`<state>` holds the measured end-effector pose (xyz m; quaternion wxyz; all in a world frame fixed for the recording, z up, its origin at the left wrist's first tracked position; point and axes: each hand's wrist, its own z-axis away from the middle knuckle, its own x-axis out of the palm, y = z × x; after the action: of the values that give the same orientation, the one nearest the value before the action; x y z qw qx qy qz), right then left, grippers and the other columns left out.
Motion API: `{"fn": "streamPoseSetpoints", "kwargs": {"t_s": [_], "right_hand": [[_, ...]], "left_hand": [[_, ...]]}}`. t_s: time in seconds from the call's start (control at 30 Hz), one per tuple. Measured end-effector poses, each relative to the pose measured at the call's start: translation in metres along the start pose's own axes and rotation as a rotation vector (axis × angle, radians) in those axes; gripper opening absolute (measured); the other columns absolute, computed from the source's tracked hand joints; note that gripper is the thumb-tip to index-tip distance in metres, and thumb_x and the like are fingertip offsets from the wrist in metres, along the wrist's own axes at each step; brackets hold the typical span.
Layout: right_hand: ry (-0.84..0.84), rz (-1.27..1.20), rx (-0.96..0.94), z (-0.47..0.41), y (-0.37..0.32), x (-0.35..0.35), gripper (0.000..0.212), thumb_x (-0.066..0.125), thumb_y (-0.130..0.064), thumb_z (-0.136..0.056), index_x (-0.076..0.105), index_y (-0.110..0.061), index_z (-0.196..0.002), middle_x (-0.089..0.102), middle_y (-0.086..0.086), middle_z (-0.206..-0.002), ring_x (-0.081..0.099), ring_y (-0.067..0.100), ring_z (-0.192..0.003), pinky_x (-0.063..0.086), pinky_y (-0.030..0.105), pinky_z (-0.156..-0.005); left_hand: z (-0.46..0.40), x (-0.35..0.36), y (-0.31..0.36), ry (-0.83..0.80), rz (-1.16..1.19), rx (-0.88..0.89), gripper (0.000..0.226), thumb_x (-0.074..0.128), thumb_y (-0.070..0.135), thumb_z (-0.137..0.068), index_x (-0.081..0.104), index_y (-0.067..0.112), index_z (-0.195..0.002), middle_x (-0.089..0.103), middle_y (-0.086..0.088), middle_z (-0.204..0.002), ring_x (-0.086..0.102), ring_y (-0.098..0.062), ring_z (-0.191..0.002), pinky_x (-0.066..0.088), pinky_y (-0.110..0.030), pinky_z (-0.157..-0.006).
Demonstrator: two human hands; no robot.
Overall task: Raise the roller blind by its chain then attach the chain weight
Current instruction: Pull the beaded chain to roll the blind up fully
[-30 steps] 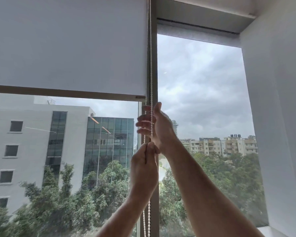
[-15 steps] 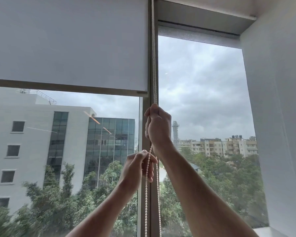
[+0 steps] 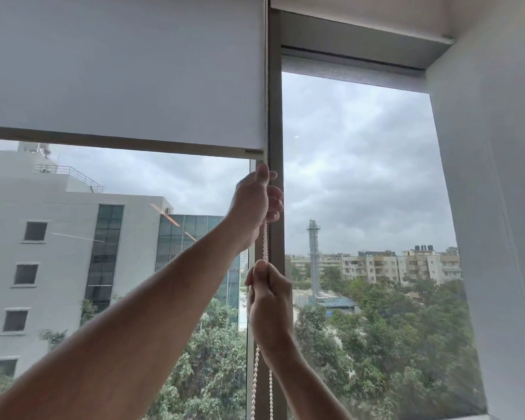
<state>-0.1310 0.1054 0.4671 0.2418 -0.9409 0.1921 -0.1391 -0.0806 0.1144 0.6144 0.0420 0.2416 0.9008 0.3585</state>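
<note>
The white roller blind (image 3: 119,71) covers the top of the left window pane, and its bottom bar (image 3: 119,141) hangs just above my hands. The white bead chain (image 3: 265,244) runs down beside the grey window mullion (image 3: 275,116). My left hand (image 3: 253,201) is raised and closed around the chain just under the bottom bar. My right hand (image 3: 269,307) grips the same chain lower down, and two strands hang below it. No chain weight is in view.
The right pane's blind (image 3: 346,71) is rolled almost fully up under its grey housing. A white wall (image 3: 497,207) closes the window recess on the right. A strip of sill (image 3: 467,417) shows at the bottom right. Buildings and trees lie outside.
The hands have swapped places: my right hand has pulled down the chain from the top and my left hand has gone up to grip above it. The blind's bottom bar sits a little higher.
</note>
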Motion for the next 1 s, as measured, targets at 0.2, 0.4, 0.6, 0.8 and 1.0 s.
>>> {"fn": "streamPoseSetpoints", "kwargs": {"t_s": [0.2,0.4,0.6,0.8,1.0], "right_hand": [[-0.069,-0.029,-0.014,0.008,0.013,-0.012,0.038,0.042,-0.028,-0.099,0.053,-0.021,-0.063,0.035,-0.005,-0.05,0.027,0.01,-0.045,0.021,0.026,-0.045],[-0.212,-0.117,0.118,-0.005,0.016,-0.032,0.056,0.03,-0.066,-0.09,0.07,-0.029,-0.075,0.039,-0.002,-0.055,0.032,0.01,-0.046,0.029,0.024,-0.044],[-0.101,-0.053,0.242,-0.048,-0.007,-0.037,0.078,0.022,-0.074,-0.083,0.069,-0.017,-0.108,0.072,0.025,-0.104,0.071,0.033,-0.092,0.058,0.035,-0.077],[-0.073,-0.115,0.147,-0.09,-0.059,-0.019,0.055,0.033,-0.056,-0.101,0.07,-0.016,-0.097,0.066,0.011,-0.08,0.064,0.021,-0.07,0.054,0.037,-0.068],[-0.108,-0.172,0.148,-0.117,-0.101,0.007,0.047,0.031,-0.039,-0.107,0.062,-0.004,-0.11,0.047,0.0,-0.059,0.041,0.009,-0.041,0.035,0.021,-0.039]], "left_hand": [[0.001,0.016,-0.01,0.165,-0.019,0.125,0.04,0.041,0.02,-0.1,0.055,0.02,-0.063,0.039,0.008,-0.05,0.031,-0.012,-0.046,0.023,-0.026,-0.045],[0.018,0.014,-0.022,0.225,-0.136,0.277,0.041,0.041,0.021,-0.099,0.053,0.023,-0.06,0.042,0.01,-0.051,0.037,-0.015,-0.052,0.027,-0.03,-0.05],[0.048,0.013,-0.036,0.227,-0.168,0.297,0.037,0.041,0.015,-0.102,0.053,0.017,-0.067,0.044,0.007,-0.053,0.042,-0.005,-0.044,0.033,-0.023,-0.045],[0.069,0.005,-0.067,0.255,-0.148,0.319,0.038,0.043,0.014,-0.101,0.058,0.013,-0.066,0.049,0.011,-0.051,0.039,-0.003,-0.046,0.032,-0.018,-0.045],[0.096,0.002,-0.096,0.24,-0.115,0.273,0.039,0.043,0.015,-0.102,0.055,0.022,-0.065,0.039,0.009,-0.048,0.032,-0.015,-0.049,0.023,-0.03,-0.047]]}}
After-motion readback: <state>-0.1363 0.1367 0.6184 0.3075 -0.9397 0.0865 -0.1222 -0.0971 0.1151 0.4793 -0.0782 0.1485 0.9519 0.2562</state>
